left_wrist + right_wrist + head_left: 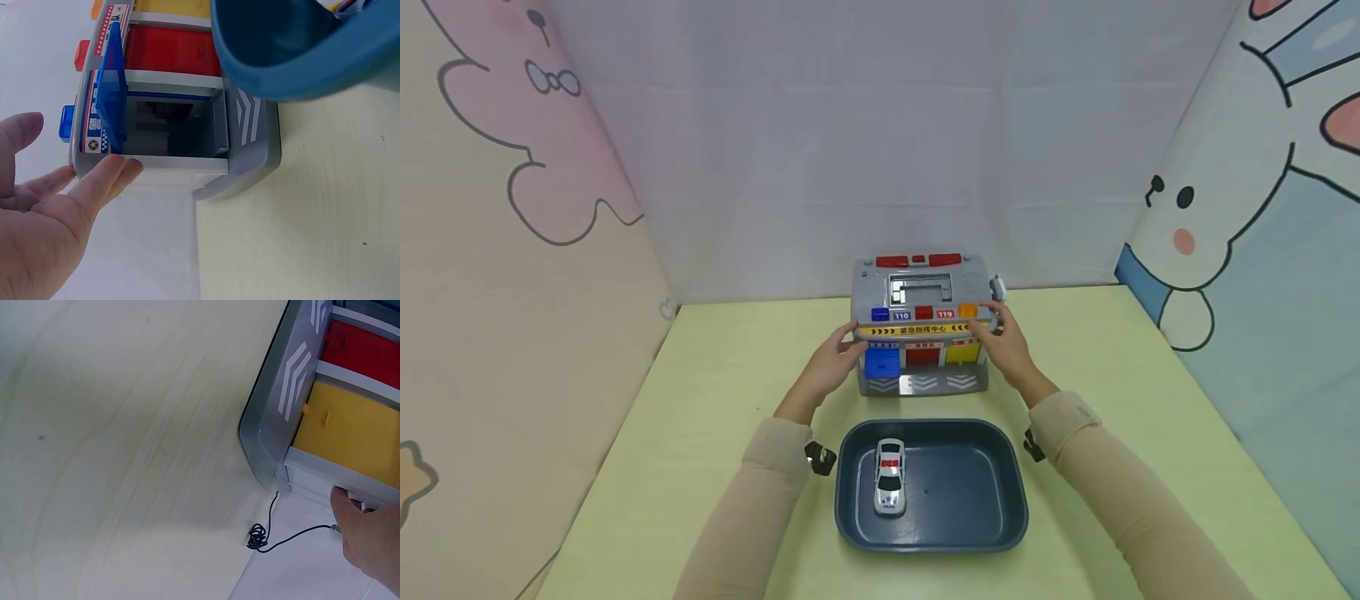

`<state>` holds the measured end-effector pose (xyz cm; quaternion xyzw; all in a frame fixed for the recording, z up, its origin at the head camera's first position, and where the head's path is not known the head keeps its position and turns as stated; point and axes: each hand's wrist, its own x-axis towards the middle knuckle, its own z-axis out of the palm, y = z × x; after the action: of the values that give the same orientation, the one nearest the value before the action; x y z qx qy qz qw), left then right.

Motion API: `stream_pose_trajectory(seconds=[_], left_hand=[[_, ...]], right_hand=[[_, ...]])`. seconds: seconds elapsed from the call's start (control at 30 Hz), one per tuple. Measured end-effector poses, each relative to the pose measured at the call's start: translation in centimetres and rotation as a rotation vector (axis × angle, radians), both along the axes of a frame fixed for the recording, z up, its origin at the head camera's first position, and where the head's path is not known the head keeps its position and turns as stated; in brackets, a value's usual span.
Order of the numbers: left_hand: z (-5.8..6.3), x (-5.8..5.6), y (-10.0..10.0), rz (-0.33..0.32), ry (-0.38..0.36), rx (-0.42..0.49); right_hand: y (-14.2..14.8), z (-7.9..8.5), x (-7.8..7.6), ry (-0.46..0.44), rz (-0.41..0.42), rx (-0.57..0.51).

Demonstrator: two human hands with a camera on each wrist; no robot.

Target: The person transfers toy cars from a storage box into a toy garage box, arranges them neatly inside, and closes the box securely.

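Observation:
A grey toy emergency-station garage point(922, 337) stands near the back wall, with red, blue and orange lights along its roof. Its blue door point(112, 87) is swung up and the bay behind it is visible. The red door point(172, 51) and yellow door point(350, 428) are down. My left hand point(833, 363) touches the garage's left side, its fingers fairly straight in the left wrist view. Against the right side rests my right hand point(1007, 350), fingertips at the roof edge; some of its fingers are hidden in the right wrist view.
Nearer me lies a dark blue tray point(958, 540), a white toy police car point(890, 479) standing in its left part. A white piece point(997, 288) sits at the garage's right side. A thin black cord point(257, 537) lies bunched beside it. Walls bound the table behind and at both sides.

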<state>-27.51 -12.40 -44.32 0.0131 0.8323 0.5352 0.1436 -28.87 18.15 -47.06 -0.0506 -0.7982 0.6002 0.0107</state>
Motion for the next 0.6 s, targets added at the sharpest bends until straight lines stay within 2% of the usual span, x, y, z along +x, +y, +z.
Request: stream_pose_trajectory(seconds=[0.17, 0.37, 0.6], left_hand=[[0.0, 0.9, -0.2, -0.027, 0.008, -0.04], [0.7, 2.4, -0.1, -0.072, 0.021, -0.08], [0.8, 3.1, -0.1, -0.087, 0.036, -0.08]], right_hand=[[-0.1, -0.2, 0.1, -0.008, -0.002, 0.002], [-0.1, -0.2, 0.2, -0.006, -0.007, 0.015], [0.0, -0.2, 0.0, 0.002, 0.0, 0.004]])
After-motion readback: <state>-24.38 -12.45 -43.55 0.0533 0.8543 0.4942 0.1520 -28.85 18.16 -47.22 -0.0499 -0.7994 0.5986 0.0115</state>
